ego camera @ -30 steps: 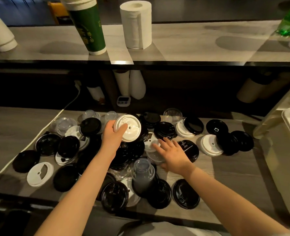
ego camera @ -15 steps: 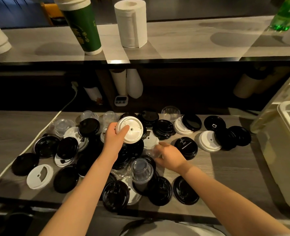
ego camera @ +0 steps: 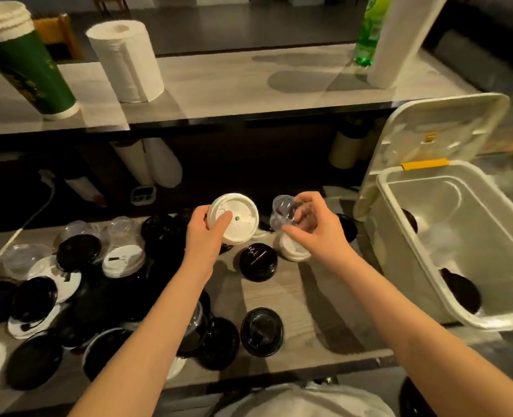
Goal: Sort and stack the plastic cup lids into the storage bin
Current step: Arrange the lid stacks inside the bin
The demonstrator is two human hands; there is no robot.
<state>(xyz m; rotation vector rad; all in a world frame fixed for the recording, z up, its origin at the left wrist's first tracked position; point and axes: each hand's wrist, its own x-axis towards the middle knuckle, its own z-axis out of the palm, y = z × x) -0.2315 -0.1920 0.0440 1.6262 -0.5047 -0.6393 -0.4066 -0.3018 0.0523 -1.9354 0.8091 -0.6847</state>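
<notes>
Your left hand is gripping the white lid by its rim, thumb lying across its top, and your right hand is pinching the clear lid in curled fingertips. Both lids are hanging above the counter, left of the storage bin, which is holding a couple of black lids. The clear lid looks thin and slick, so a loose pinch is risking a drop into the unsorted pile.
</notes>
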